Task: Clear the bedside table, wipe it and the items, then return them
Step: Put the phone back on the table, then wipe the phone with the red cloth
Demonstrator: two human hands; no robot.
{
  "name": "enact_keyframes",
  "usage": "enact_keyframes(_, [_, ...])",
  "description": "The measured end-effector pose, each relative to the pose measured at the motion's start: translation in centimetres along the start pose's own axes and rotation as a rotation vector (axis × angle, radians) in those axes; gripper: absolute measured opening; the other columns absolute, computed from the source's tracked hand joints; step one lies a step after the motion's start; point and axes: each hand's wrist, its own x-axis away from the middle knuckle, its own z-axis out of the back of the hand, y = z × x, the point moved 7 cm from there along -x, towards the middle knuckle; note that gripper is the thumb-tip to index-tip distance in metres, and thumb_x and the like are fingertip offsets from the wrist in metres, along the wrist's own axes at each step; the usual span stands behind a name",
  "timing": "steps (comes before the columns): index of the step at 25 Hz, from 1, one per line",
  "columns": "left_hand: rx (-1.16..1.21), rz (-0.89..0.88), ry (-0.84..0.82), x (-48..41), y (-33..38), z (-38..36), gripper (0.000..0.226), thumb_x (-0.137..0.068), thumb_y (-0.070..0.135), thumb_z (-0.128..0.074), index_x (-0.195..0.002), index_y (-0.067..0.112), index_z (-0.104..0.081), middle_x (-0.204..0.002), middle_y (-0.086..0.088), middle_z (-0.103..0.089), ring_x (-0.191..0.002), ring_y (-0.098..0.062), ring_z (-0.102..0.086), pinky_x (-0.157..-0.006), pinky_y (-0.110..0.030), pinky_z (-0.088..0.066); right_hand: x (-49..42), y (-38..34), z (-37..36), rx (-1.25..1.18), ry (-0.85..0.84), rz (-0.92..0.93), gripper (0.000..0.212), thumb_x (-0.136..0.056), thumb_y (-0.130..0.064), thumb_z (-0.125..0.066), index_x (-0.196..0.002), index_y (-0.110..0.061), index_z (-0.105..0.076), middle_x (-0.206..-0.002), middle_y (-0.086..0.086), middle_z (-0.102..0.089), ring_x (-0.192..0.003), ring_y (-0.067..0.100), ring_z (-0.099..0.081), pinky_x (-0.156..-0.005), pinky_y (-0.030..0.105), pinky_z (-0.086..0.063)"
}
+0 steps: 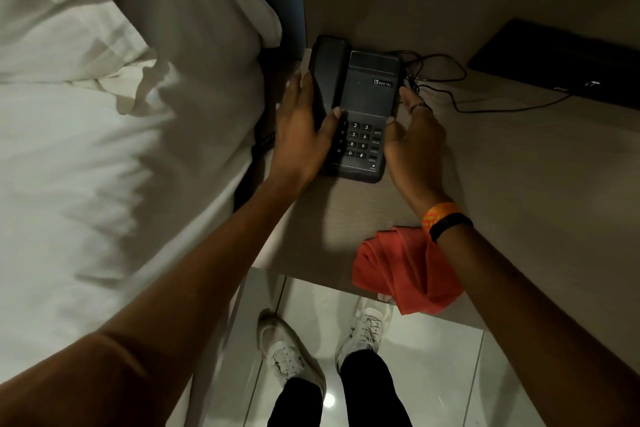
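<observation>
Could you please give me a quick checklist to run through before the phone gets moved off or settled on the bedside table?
1. Both hands on the dark grey corded desk telephone: ok; the left hand holds the handset side, the right hand the keypad side.
2. Handset seated in its cradle: ok.
3. Thin black cables free of snags: cannot tell; they lie looped behind the phone.
4. Crumpled red cleaning cloth within reach: ok; at the table's front edge, under the right wrist.
5. Light wood bedside table already wiped: cannot tell.
</observation>
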Motion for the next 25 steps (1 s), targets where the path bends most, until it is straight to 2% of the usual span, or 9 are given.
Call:
enact_keyframes(3, [-0.322, -0.215, 0.064, 3.3, 0.7, 0.7, 0.060, -0.102, 0.032, -0.046, -0.154, 0.005, -0.030, -0.162, -0.018, -0.024, -0.153, -0.032, -0.016, -0.124, -0.053, -0.018, 2.7, -1.5, 1.4, 0.327, 0.124, 0.235, 0.052, -0.095, -0.025, -0.049, -0.145, -0.009, -0.047, -0.148, 0.013, -0.046, -0.140, 0.029, -0.041, -0.118, 0.041, -0.035])
enact_keyframes(6, [-0.431, -0.321, -0.032, 6.4, 0.2, -0.1, 0.065, -0.102, 0.044, -0.037, -0.155, 0.008, -0.027, -0.162, -0.016, -0.026, -0.154, -0.029, -0.014, -0.126, -0.052, -0.009, 4.7, -1.3, 1.0, 0.608, 0.038, 0.356, 0.060, -0.099, -0.038, -0.046, -0.152, -0.010, -0.037, -0.159, 0.015, -0.034, -0.149, 0.035, -0.030, -0.122, 0.053, -0.025])
enact_keyframes(9, [-0.479, -0.351, -0.111, 9.4, -0.3, -1.0, 0.065, -0.101, 0.045, -0.037, -0.155, 0.009, -0.028, -0.163, -0.016, -0.025, -0.154, -0.028, -0.013, -0.127, -0.050, -0.006, 7.1, 0.5, 1.5, 0.732, -0.039, 0.350, 0.063, -0.101, -0.042, -0.043, -0.155, -0.011, -0.033, -0.163, 0.016, -0.027, -0.153, 0.035, -0.022, -0.125, 0.056, -0.019])
enact_keyframes(13, [-0.388, -0.423, -0.240, 15.3, 0.4, -4.6, 0.059, -0.100, 0.040, -0.042, -0.153, 0.017, -0.033, -0.158, -0.012, -0.035, -0.148, -0.028, -0.027, -0.121, -0.050, -0.027, 12.9, 4.0, 5.0, 0.615, 0.030, 0.294, 0.054, -0.096, -0.030, -0.056, -0.146, -0.012, -0.048, -0.154, 0.015, -0.042, -0.144, 0.036, -0.037, -0.119, 0.052, -0.032])
enact_keyframes(16, [-0.319, -0.436, -0.404, 19.9, 1.0, -8.5, 0.057, -0.094, 0.037, -0.058, -0.147, 0.019, -0.045, -0.152, -0.010, -0.044, -0.140, -0.029, -0.039, -0.111, -0.040, -0.041, 18.9, 7.8, 5.5, 0.695, -0.122, 0.246, 0.061, -0.086, -0.032, -0.063, -0.145, -0.018, -0.052, -0.153, 0.011, -0.044, -0.140, 0.036, -0.042, -0.113, 0.054, -0.036])
enact_keyframes(18, [-0.331, -0.403, -0.424, 21.0, 1.3, -10.1, 0.055, -0.083, 0.028, -0.076, -0.135, 0.018, -0.058, -0.142, -0.012, -0.054, -0.133, -0.032, -0.048, -0.104, -0.038, -0.051, 21.5, 9.7, 5.0, 0.719, -0.234, 0.221, 0.069, -0.080, -0.024, -0.072, -0.146, -0.018, -0.052, -0.153, 0.013, -0.044, -0.140, 0.038, -0.042, -0.109, 0.055, -0.043])
enact_keyframes(20, [-0.374, -0.333, -0.453, 20.6, 1.3, -10.4, 0.056, -0.081, 0.020, -0.078, -0.133, 0.017, -0.059, -0.142, -0.010, -0.052, -0.134, -0.032, -0.047, -0.097, -0.036, -0.056, 21.0, 9.9, 5.0, 0.636, -0.191, 0.200, 0.056, -0.080, -0.010, -0.073, -0.135, -0.014, -0.063, -0.142, 0.012, -0.055, -0.129, 0.038, -0.049, -0.099, 0.053, -0.051])
enact_keyframes(23, [-0.394, -0.308, -0.439, 18.7, 1.7, -8.8, 0.057, -0.089, 0.017, -0.070, -0.142, 0.014, -0.050, -0.145, -0.011, -0.048, -0.133, -0.030, -0.047, -0.099, -0.035, -0.054, 17.8, 6.5, 4.5, 0.449, -0.128, 0.230, 0.029, -0.083, -0.012, -0.065, -0.109, -0.008, -0.076, -0.119, 0.010, -0.068, -0.112, 0.034, -0.062, -0.096, 0.042, -0.052])
enact_keyframes(25, [-0.302, -0.296, -0.343, 16.0, 2.6, -5.0, 0.048, -0.089, 0.014, -0.069, -0.134, 0.010, -0.057, -0.128, -0.013, -0.058, -0.114, -0.030, -0.059, -0.089, -0.039, -0.057, 14.9, 2.4, 4.0, 0.322, -0.140, 0.238, 0.026, -0.083, -0.022, -0.063, -0.103, -0.014, -0.078, -0.115, 0.006, -0.070, -0.110, 0.027, -0.064, -0.100, 0.027, -0.044])
